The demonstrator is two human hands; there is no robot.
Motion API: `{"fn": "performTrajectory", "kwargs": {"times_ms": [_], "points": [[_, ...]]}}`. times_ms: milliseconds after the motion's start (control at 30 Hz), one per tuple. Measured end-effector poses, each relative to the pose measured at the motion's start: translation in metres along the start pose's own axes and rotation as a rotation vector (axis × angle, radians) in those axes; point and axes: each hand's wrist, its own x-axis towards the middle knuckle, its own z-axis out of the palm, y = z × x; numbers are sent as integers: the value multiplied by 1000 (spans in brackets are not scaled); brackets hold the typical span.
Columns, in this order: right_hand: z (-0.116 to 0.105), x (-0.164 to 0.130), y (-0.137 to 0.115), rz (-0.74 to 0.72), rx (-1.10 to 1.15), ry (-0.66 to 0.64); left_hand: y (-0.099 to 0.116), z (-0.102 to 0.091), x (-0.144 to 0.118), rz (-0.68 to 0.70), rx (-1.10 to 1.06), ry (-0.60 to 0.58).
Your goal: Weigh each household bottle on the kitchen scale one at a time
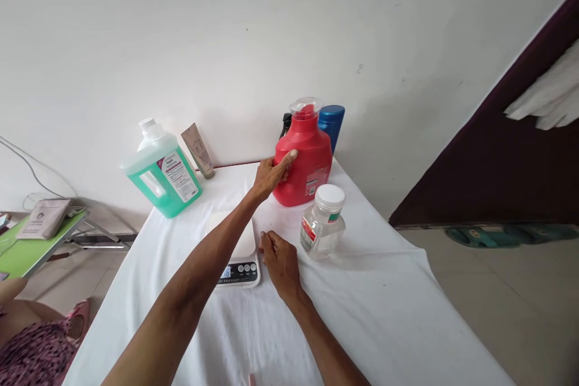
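From the head camera I see my left hand [270,174] stretched out to the red detergent bottle [304,160], fingers wrapped around its left side with the thumb lying across the front. The bottle stands upright at the far end of the table [389,289], which is draped in a white cloth, and a blue bottle [332,123] stands just behind it against the wall.

My right hand [279,259] rests on the cloth, fingers curled loosely inward and holding nothing, just beside the right edge of the kitchen scale [238,253]. The scale's display is lit, and my left forearm crosses over it.

A clear jar with a white lid [322,222] stands near my right hand. A green liquid jug [161,170] sits tilted at the table's far left, a brown tube [198,150] leaning on the wall beside it.
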Motion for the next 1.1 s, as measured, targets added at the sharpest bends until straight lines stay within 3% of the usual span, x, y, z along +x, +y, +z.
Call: {"fn": "performTrajectory", "kwargs": {"times_ms": [100,233,400,533,767,933,1100], "points": [[1,1,1,-5,-1,9,-1,13,-2,-39,-151,42],[2,2,5,-31,-24,30,-1,25,-5,-43,-240,219],[3,4,8,-44,-49,32,-1,15,-7,7,-302,308],[2,3,6,-37,-42,30,14,-16,-15,101,-303,326],[-2,3,4,9,-25,-23,49,-97,-58,164,-304,354],[-4,3,1,4,-36,-50,46,-146,-94,149,-273,412],[-6,2,-1,12,-66,-55,35,-170,-115,103,-236,435]]}}
